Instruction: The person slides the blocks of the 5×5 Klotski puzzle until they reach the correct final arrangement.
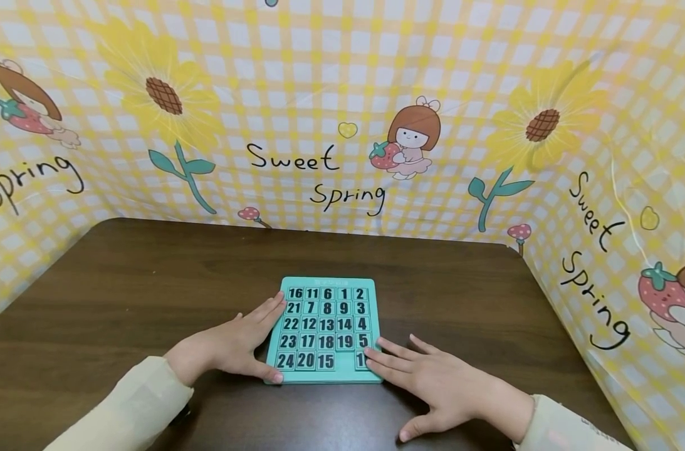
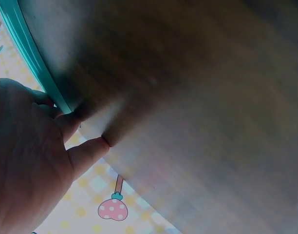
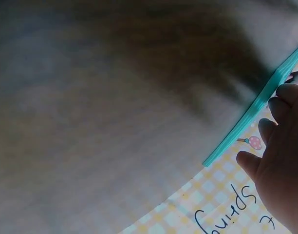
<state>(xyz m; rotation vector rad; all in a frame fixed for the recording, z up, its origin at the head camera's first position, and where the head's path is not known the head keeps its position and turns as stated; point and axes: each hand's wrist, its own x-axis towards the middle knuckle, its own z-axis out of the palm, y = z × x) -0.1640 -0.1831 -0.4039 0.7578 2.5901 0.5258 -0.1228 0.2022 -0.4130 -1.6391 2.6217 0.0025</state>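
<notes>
A turquoise number slide puzzle (image 1: 327, 377) lies flat on the table in the head view, its square tiles bearing black numbers. Along its left side rests my left hand (image 1: 235, 347), fingers extended at the edge and thumb at the near left corner. My right hand (image 1: 446, 388) has its fingers spread over the near right edge. One of its fingertips touches a tile (image 1: 360, 361) in the bottom row, covering part of its number. Left of that tile a gap (image 1: 345, 361) shows beside tile 15 (image 1: 325, 361). Both wrist views show the puzzle's side edge (image 3: 241, 122) by the fingers.
The dark wooden table (image 1: 207, 263) extends around the puzzle. A yellow checked cloth (image 1: 319, 81) with flowers, cartoon figures and lettering hangs behind the table and along both sides. Light sleeves (image 1: 133, 401) cover both forearms.
</notes>
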